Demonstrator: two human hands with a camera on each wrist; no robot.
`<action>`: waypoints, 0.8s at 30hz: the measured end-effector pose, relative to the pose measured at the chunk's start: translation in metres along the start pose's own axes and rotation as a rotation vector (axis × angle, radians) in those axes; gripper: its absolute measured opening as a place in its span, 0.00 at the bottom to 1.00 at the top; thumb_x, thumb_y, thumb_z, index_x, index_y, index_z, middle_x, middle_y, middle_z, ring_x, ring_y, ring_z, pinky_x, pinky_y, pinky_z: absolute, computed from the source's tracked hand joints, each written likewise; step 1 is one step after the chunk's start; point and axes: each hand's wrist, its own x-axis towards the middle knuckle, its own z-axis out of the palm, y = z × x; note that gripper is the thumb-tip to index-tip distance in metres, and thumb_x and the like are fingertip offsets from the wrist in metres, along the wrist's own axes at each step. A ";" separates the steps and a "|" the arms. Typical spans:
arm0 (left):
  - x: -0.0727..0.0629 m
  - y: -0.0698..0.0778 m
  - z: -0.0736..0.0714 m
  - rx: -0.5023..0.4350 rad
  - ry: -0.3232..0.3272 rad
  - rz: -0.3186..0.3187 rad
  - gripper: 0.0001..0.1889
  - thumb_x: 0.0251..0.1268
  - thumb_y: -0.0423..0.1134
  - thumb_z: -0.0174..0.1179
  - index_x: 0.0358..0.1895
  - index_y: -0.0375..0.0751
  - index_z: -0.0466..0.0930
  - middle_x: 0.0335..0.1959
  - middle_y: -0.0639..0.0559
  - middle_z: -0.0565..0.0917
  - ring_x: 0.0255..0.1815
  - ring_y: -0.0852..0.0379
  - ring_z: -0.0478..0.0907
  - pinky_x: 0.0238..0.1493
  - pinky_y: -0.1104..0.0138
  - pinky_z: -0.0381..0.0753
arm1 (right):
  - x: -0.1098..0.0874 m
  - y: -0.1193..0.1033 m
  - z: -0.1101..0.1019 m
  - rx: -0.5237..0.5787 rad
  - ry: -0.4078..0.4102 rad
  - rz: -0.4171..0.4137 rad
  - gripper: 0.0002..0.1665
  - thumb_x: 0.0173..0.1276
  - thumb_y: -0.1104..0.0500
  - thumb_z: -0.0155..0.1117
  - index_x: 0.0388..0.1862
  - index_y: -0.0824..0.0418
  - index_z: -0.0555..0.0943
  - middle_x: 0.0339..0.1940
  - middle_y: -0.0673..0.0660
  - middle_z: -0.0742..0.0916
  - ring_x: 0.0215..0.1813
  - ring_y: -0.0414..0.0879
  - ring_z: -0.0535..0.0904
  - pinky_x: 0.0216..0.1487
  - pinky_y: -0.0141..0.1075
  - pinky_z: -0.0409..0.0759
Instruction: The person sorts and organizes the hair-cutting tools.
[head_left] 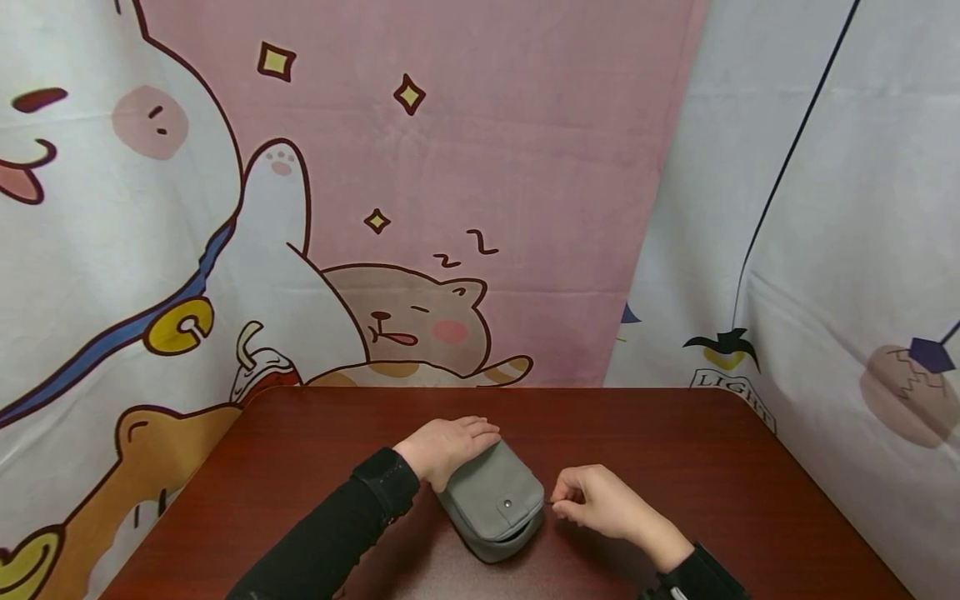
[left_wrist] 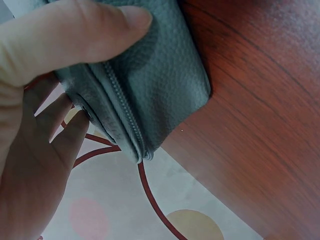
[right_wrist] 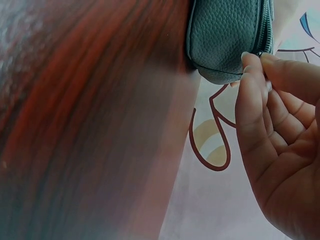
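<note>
A grey-green leather-look zip pouch [head_left: 491, 487] lies on the table, with a metal snap on its top near the front. My left hand [head_left: 448, 446] holds its back left corner, the thumb on the side wall and the fingers over the top in the left wrist view. Zipper teeth [left_wrist: 122, 102] run along the upper edge of the side. At the right front corner my right hand [head_left: 600, 500] pinches the small dark zipper pull [head_left: 548, 502] between thumb and forefinger. A narrow dark gap shows under the lid's front edge.
The reddish-brown wooden table [head_left: 337, 417] reaches back to a hanging cloth [head_left: 525, 167] printed with cartoon animals. Pale cloth [head_left: 847, 208] also hangs along the right side. Dark sleeves [head_left: 322, 525] cover both forearms.
</note>
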 end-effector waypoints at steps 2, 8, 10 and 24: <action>0.000 0.000 0.000 0.005 0.005 0.005 0.61 0.28 0.41 0.86 0.75 0.47 0.60 0.75 0.55 0.62 0.75 0.57 0.57 0.68 0.68 0.63 | -0.001 -0.001 0.000 0.021 -0.014 -0.015 0.07 0.66 0.62 0.69 0.29 0.53 0.81 0.22 0.45 0.83 0.23 0.33 0.76 0.22 0.32 0.77; 0.000 0.001 -0.001 0.013 0.003 0.000 0.62 0.28 0.42 0.86 0.75 0.48 0.60 0.75 0.55 0.62 0.75 0.57 0.58 0.68 0.68 0.63 | -0.001 -0.003 0.001 0.101 -0.054 -0.047 0.06 0.66 0.63 0.69 0.29 0.55 0.81 0.22 0.50 0.85 0.23 0.34 0.78 0.23 0.33 0.79; 0.000 0.001 -0.001 0.006 0.003 -0.003 0.61 0.27 0.41 0.86 0.75 0.48 0.60 0.75 0.55 0.63 0.75 0.57 0.58 0.68 0.67 0.63 | -0.001 -0.004 0.002 0.113 -0.057 -0.045 0.06 0.66 0.63 0.69 0.29 0.56 0.81 0.23 0.50 0.85 0.23 0.35 0.78 0.23 0.33 0.80; -0.001 0.002 -0.003 -0.008 0.016 -0.006 0.60 0.27 0.41 0.86 0.74 0.47 0.62 0.74 0.55 0.64 0.74 0.58 0.60 0.67 0.68 0.65 | 0.001 -0.004 0.004 0.181 -0.070 -0.077 0.06 0.65 0.66 0.69 0.29 0.59 0.81 0.22 0.54 0.86 0.22 0.39 0.81 0.22 0.36 0.81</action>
